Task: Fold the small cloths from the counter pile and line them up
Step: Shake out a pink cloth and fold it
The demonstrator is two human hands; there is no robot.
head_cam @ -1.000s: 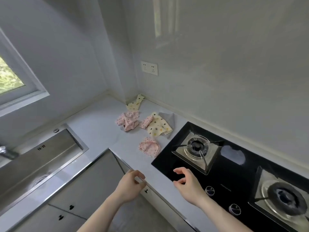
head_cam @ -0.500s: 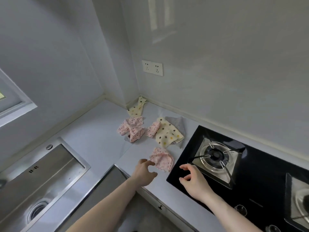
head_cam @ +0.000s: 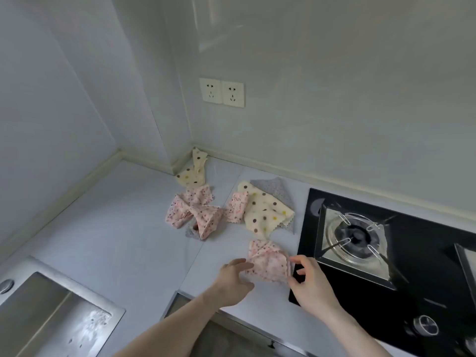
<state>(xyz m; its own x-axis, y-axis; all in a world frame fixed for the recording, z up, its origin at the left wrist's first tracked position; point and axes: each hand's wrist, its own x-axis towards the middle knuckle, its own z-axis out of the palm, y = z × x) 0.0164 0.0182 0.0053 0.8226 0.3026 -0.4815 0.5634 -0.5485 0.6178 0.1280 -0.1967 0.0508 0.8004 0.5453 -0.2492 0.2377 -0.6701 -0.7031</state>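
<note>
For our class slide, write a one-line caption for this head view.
Both hands, left and right, reach a pink cloth on the counter beside the stove.

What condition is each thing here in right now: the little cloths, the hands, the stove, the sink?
Nearest pink cloth: crumpled on the counter, both hands at its edges.
Left hand: fingers touching the cloth's left edge.
Right hand: fingers curled at the cloth's right edge; grip unclear.
Pink cloths: heaped, unfolded.
Yellow dotted cloth: spread loosely, overlapping a grey cloth.
Corner yellow cloth: rumpled against the wall.
Gas burner: no flame visible.
Sink: basin wet-looking.
</note>
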